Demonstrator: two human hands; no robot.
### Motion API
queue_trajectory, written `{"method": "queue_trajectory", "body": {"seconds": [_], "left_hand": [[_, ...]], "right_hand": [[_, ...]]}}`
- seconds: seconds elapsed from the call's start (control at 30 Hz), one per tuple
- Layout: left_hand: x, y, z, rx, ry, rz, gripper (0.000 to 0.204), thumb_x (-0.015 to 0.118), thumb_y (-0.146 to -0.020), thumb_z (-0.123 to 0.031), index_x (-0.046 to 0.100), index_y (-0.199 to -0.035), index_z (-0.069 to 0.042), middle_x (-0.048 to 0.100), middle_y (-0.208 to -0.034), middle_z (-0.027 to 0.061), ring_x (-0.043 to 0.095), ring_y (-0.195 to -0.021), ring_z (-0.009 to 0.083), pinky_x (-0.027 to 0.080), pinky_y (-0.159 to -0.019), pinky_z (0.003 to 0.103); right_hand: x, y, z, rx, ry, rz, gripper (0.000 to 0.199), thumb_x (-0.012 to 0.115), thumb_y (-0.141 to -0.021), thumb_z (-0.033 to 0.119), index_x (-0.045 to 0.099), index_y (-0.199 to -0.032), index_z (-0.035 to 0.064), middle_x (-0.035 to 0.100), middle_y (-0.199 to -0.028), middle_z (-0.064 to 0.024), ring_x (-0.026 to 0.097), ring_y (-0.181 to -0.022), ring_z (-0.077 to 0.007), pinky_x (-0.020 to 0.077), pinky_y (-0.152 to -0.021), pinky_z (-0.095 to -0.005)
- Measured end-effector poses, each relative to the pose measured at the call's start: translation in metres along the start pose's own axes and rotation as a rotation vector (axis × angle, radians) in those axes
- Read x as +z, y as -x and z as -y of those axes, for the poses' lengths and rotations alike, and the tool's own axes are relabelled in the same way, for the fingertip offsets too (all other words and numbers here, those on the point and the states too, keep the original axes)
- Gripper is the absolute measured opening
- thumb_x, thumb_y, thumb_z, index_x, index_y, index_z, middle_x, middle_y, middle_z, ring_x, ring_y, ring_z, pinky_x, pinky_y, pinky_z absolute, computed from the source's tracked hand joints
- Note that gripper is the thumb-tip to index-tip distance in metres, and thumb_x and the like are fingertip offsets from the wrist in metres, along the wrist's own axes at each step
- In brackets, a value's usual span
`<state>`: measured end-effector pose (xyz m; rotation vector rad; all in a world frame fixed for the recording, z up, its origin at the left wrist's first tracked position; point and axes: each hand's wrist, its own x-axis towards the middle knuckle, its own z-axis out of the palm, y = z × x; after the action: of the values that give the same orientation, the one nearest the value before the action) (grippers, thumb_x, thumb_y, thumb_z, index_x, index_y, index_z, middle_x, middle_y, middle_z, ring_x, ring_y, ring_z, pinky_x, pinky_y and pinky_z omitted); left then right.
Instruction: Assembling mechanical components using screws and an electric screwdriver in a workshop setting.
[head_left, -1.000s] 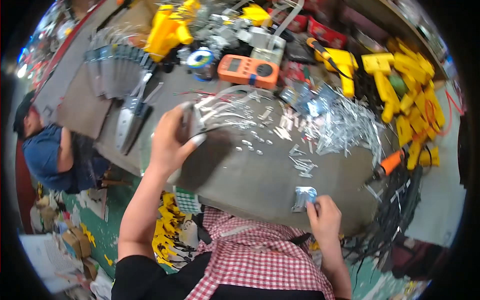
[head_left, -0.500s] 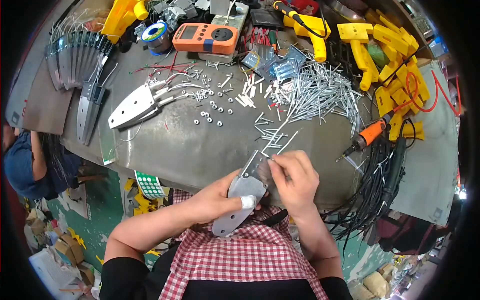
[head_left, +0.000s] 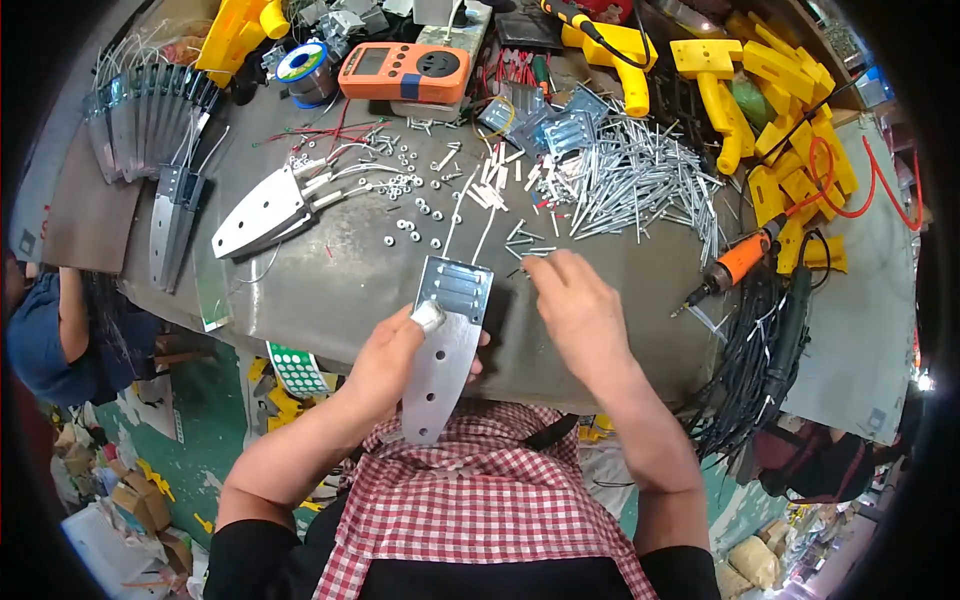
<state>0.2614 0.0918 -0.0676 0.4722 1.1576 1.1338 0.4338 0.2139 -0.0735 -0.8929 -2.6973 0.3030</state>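
Observation:
My left hand (head_left: 392,350) grips a tapered grey metal plate (head_left: 436,375) with holes down its middle, its thumb in a white wrap lying on the face. A shiny slotted metal cover (head_left: 458,287) sits across the plate's wide end, and two white wires (head_left: 484,236) run out of that end toward the table. My right hand (head_left: 580,310) is to the right of the plate, apart from it, thumb and forefinger pinched together beside a few loose screws (head_left: 528,240). Whatever is between those fingertips is too small to make out.
A large heap of screws (head_left: 640,180) lies beyond my right hand, with small nuts (head_left: 415,237) and white sleeves (head_left: 490,190) left of it. White plates (head_left: 262,215) lie at left. An orange power screwdriver (head_left: 740,265) and black cables (head_left: 745,360) are at right; an orange multimeter (head_left: 405,72) stands behind.
The plate has moved left and turned more upright, its slotted cover now facing up. My right hand has left the plate's end and moved up to the loose screws.

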Motion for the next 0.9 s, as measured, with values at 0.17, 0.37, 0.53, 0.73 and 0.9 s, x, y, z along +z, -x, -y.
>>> {"method": "queue_trajectory", "body": {"seconds": [0.17, 0.37, 0.53, 0.73, 0.9], "left_hand": [[0.004, -0.003, 0.001, -0.046, 0.059, -0.059, 0.049, 0.035, -0.092, -0.039, 0.051, -0.113, 0.002, 0.062, -0.100, 0.0165, 0.064, -0.080, 0.0226, 0.052, -0.070, 0.034], [0.000, -0.001, 0.010, 0.051, -0.044, -0.002, 0.034, 0.041, -0.095, -0.027, 0.050, -0.113, 0.000, 0.063, -0.096, 0.0113, 0.063, -0.081, 0.0171, 0.051, -0.071, 0.030], [0.008, 0.007, 0.000, 0.304, -0.605, -0.111, 0.035, 0.052, -0.088, -0.015, 0.051, -0.118, 0.003, 0.063, -0.090, 0.0089, 0.059, -0.081, 0.0114, 0.047, -0.072, 0.027], [0.004, 0.013, 0.008, 0.330, -0.654, -0.036, 0.038, 0.054, -0.085, -0.014, 0.052, -0.120, 0.000, 0.063, -0.089, 0.0104, 0.057, -0.078, 0.0126, 0.046, -0.073, 0.028], [0.004, 0.011, 0.003, 0.271, -0.568, 0.081, 0.034, 0.051, -0.085, -0.013, 0.054, -0.117, 0.000, 0.063, -0.088, 0.0091, 0.057, -0.076, 0.0128, 0.046, -0.072, 0.028]], "right_hand": [[0.001, 0.009, 0.018, 0.400, -1.059, -0.140, 0.013, 0.065, -0.076, 0.000, 0.063, -0.087, 0.0032, 0.058, -0.079, -0.0076, 0.060, -0.065, -0.0159, 0.0487, -0.058, -0.0261], [-0.002, 0.018, 0.035, 0.306, -0.778, -0.081, 0.017, 0.065, -0.075, -0.002, 0.063, -0.091, 0.0030, 0.056, -0.076, -0.0048, 0.060, -0.066, -0.0146, 0.0466, -0.058, -0.0278], [-0.011, 0.021, 0.047, 0.061, -0.441, -0.183, 0.012, 0.061, -0.075, 0.000, 0.054, -0.084, 0.0028, 0.048, -0.076, -0.0107, 0.057, -0.067, -0.0289, 0.0471, -0.056, -0.0374], [-0.008, 0.028, 0.047, 0.116, -0.560, -0.107, 0.020, 0.067, -0.073, -0.003, 0.055, -0.088, 0.0025, 0.054, -0.080, -0.0086, 0.057, -0.065, -0.0246, 0.0473, -0.059, -0.0327], [0.009, 0.034, 0.019, 0.551, -1.346, 0.087, 0.037, 0.079, -0.069, 0.012, 0.053, -0.094, -0.0001, 0.059, -0.085, -0.0051, 0.054, -0.073, -0.0064, 0.0470, -0.062, -0.0250]]}}
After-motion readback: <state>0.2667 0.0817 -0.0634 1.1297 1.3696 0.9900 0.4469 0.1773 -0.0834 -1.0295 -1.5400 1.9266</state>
